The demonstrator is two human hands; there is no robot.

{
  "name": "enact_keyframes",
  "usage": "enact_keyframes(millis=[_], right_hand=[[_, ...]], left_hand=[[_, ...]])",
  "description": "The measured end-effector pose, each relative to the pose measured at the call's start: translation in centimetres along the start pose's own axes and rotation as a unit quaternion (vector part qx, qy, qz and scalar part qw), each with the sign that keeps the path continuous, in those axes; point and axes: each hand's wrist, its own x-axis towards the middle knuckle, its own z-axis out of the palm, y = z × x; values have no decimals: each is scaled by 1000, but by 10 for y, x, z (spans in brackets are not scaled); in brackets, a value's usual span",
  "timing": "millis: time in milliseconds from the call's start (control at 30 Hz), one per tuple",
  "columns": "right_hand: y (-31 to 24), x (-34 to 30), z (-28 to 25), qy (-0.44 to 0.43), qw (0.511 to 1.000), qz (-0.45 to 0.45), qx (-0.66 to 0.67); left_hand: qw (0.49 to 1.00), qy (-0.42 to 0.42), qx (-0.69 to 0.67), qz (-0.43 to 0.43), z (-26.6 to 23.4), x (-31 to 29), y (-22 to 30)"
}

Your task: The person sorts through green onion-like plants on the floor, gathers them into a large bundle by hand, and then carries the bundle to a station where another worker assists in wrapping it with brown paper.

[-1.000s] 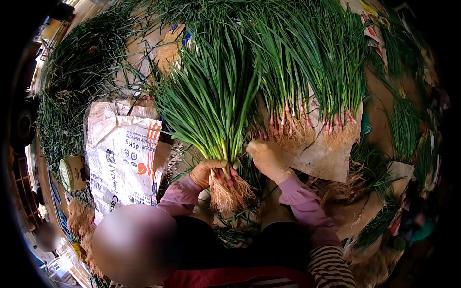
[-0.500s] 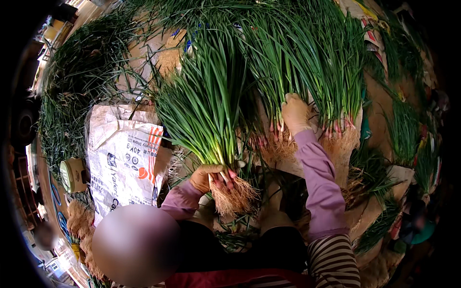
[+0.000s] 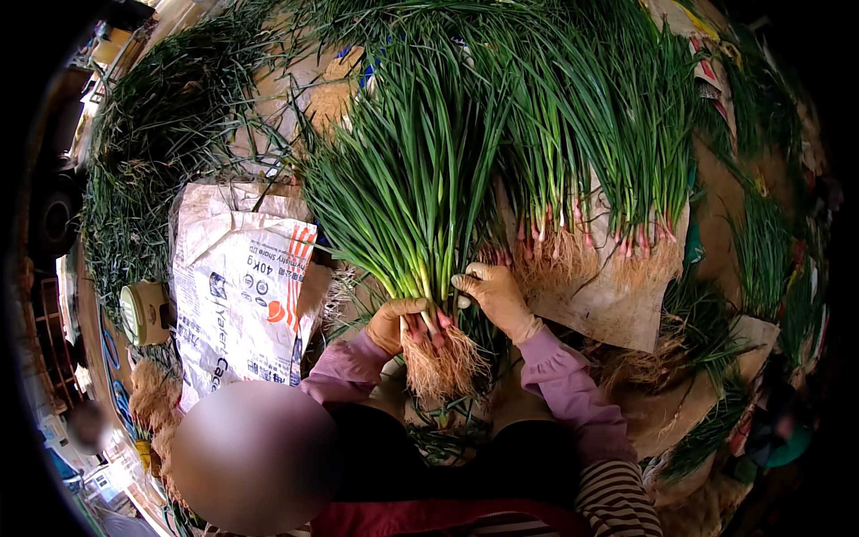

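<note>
Bunch of onions [image 3: 413, 215] is located at the centre, in front of the person, with leaves fanned toward the far side and roots [image 3: 440, 362] hanging toward the near side. Left hand [image 3: 392, 324] grips the bunch from the left: the thumb lies across the front of the stems just above the bulbs, and the fingers pass behind, out of view. The grip is closed around the stems. Its low position probably serves to hold the bulbs level with one another while the leaves spread freely. Right hand [image 3: 497, 297] is at the right edge of the same stems, thumb and fingers curled toward them at about the same height as the left grip. The gap between thumb and fingertips appears small; whether a stem is pinched there cannot be told. More onions [image 3: 626, 170] lie to the right on a pale sheet [image 3: 617, 313], bulbs to the near side and leaves to the far side. This matching direction, and their place within reach of the right hand, presumably make them easy to pick up by the stem. White sack [image 3: 246, 286] lies flat to the left, with a small tub [image 3: 143, 313] just beyond its left edge.
</note>
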Motion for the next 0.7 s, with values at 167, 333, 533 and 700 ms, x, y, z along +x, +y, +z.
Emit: enact_keyframes(millis=[167,333,533,700], right_hand=[[-7,-13,16,173,890,-90,-412],[9,-2,14,203,845,-142,-475],[20,-15,-51,-128,690,177,-690],[-38,24,-62,92,896,38,-433]], left_hand=[[999,52,7,-2,-3,7,-5],[999,20,-20,-26,1,9,-6],[995,-53,-68,46,-18,-7,-11],[992,-70,-104,26,-24,-8,-12]])
